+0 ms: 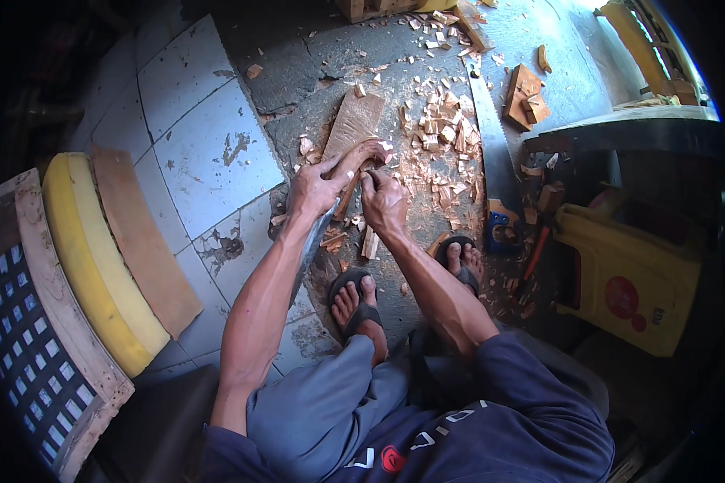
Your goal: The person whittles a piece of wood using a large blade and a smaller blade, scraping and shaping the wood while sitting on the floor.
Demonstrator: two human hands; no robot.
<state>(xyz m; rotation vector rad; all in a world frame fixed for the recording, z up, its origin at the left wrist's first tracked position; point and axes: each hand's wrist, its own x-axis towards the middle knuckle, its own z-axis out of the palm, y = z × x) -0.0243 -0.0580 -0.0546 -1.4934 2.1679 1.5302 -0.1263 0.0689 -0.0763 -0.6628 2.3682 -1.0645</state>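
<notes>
Gripping a small curved wood piece (361, 157) with both hands, low over the concrete floor (298, 72), just ahead of the sandalled feet (361, 302). Left hand (314, 191) is wrapped round the near end, fingers curled over the top. Right hand (383, 201) is fisted beside it, clamped on the piece or on a tool; which one I cannot tell, the knuckles hide it. A dark blade-like strip (318, 233) runs down under the left wrist.

Handling, my read: light, stiff hardwood, dry reddish-brown, rough-cut faces, not slippery, not fragile but thin ends could split along the grain. Best hold is the thicker middle or near end, thumb along the curve, away from any cutting edge.

Around it: a flat plank (353, 121) lies under the work, touching it. Pale chips and offcut blocks (435, 129) are scattered thick to the right. A hand saw (487, 121) lies flat beyond them, handle towards the feet. The floor is cracked and gritty, with grey tiles (209, 153) to the left.
</notes>
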